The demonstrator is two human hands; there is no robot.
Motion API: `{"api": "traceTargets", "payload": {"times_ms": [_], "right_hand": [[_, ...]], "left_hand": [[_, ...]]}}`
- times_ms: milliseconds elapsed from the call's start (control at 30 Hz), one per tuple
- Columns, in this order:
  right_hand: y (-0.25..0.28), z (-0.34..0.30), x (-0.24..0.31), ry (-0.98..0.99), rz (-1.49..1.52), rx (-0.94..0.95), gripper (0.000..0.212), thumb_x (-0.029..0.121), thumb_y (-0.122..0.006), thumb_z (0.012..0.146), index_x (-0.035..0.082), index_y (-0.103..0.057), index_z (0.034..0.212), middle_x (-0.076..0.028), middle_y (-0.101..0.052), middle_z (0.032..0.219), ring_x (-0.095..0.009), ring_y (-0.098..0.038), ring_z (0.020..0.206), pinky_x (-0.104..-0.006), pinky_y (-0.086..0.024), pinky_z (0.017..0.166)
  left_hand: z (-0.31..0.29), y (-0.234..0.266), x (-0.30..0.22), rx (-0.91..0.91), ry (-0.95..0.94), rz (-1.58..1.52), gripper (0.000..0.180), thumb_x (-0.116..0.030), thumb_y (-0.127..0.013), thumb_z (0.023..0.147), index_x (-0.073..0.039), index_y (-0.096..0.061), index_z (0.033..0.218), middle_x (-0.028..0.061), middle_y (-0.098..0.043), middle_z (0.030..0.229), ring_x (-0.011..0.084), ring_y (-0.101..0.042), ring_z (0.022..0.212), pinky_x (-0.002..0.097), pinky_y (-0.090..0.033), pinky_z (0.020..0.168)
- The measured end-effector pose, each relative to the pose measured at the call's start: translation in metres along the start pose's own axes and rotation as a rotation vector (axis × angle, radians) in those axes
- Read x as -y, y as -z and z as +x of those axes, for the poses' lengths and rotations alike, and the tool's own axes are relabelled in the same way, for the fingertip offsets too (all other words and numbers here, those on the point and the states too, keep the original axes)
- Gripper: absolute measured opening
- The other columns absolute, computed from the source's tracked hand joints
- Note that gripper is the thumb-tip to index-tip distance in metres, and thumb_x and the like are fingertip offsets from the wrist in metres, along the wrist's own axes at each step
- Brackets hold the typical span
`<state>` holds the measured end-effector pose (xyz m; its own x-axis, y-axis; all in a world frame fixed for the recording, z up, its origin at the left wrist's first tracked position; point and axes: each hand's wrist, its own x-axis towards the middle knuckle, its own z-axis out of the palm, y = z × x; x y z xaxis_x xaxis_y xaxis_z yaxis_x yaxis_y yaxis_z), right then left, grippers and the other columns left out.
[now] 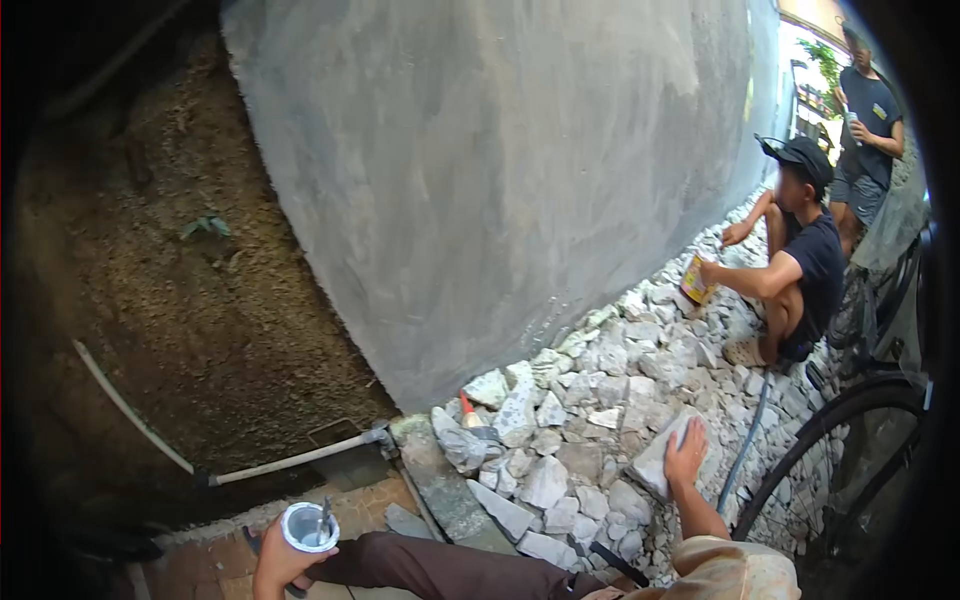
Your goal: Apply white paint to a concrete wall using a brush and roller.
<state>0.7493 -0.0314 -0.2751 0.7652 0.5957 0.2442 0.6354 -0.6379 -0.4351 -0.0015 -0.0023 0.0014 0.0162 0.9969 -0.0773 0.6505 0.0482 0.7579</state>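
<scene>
Head camera: worn high, aimed downward.
Gray wall (480,200): faced ahead, fairly near.
Left hand (280,558): seen closer, below.

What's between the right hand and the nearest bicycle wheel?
Head view: a blue-grey hose, running over broken pale stones. The right hand rests on a stone block; the bicycle wheel is beyond the hose.

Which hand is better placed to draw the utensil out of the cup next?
Probably the right hand: it rests spread on a pale stone, gripping nothing, though well away from the cup. The left hand is occupied holding the cup, the utensil standing inside.
</scene>
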Motion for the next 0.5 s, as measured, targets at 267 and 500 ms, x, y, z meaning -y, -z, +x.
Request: {"api": "traceTargets", "payload": {"times_ms": [267, 500], "right_hand": [[-0.002, 0.0, 0.0, 0.014, -0.009, -0.007, 0.067, 0.032, -0.057, 0.109, 0.001, -0.041, 0.166, -0.017, -0.034, 0.178, -0.036, -0.025, 0.167, -0.0561, -0.015, 0.135], [-0.047, 0.019, -0.066, 0.107, -0.108, -0.038, 0.067, 0.032, -0.056, 0.112, -0.002, -0.039, 0.167, -0.023, -0.037, 0.174, -0.041, -0.028, 0.164, -0.0507, -0.016, 0.135]], "left_hand": [[-0.003, 0.005, 0.004, -0.021, 0.055, -0.017, 0.075, -0.025, -0.108, 0.06, -0.002, -0.074, 0.123, 0.0109, -0.08, 0.114, 0.0216, -0.075, 0.105, 0.0377, -0.058, 0.097], [-0.007, 0.001, 0.009, 0.036, -0.06, -0.078, 0.074, -0.028, -0.105, 0.07, -0.007, -0.072, 0.133, 0.0065, -0.078, 0.126, 0.0191, -0.072, 0.116, 0.0372, -0.056, 0.105]]}}
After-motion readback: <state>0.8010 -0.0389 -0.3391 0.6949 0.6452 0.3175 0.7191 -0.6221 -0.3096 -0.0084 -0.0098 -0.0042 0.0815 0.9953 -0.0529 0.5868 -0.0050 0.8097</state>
